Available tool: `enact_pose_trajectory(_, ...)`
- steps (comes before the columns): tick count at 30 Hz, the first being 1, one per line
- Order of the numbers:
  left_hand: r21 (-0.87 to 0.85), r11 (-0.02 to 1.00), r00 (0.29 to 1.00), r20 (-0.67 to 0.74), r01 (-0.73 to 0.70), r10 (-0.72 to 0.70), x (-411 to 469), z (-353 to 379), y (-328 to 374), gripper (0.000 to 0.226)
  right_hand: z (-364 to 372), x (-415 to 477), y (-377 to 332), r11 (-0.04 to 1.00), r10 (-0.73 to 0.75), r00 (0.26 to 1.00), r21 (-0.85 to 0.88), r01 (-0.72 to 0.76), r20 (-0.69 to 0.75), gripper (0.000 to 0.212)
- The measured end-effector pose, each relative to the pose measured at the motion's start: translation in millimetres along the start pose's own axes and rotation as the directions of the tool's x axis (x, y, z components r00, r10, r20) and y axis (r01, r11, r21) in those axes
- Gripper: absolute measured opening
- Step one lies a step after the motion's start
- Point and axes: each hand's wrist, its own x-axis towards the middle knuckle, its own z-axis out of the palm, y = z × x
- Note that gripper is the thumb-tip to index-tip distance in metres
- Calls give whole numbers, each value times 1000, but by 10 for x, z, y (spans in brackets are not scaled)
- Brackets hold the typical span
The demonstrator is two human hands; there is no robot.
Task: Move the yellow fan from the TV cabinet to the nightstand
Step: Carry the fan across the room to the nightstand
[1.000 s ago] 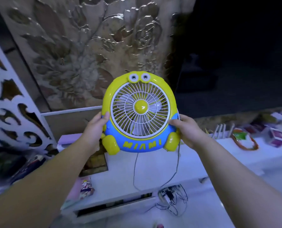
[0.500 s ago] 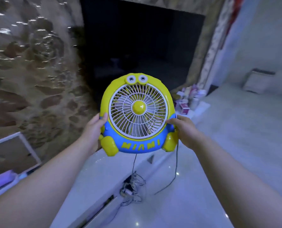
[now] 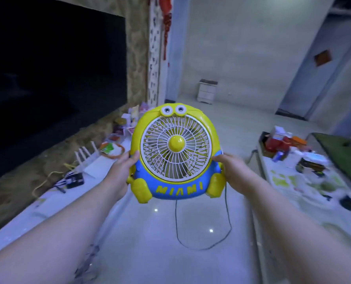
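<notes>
Seemingly both hands (image 3: pixel 175 173) round yellow fan (image 3: pixel 175 152)

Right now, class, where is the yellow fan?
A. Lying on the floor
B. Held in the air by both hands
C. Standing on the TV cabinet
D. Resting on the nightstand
B: the left hand and right hand grip the yellow fan by its sides above the floor, its cord dangling.

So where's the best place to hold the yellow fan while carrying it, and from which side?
By the two side edges of its round body, one hand from each side, as now: left hand and right hand clamp the yellow fan level with the lower grille. The flat, wide shell stays upright, fingers stay out of the grille, and the cord hangs free below.
</notes>
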Motion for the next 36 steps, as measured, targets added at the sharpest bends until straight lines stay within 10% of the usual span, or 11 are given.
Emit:
enact_pose_trajectory(14, 56, 995, 971, 219, 86, -96, 444, 1569, -628, 19, -1618, 41, 122, 991, 69, 984, 122, -49, -162, 26)
enact_pose_trajectory(36, 148, 980, 935, 312, 130, -171, 2254, 1675, -523, 19, -1448, 1380, -67, 988, 79, 958, 152, -37, -276, 31)
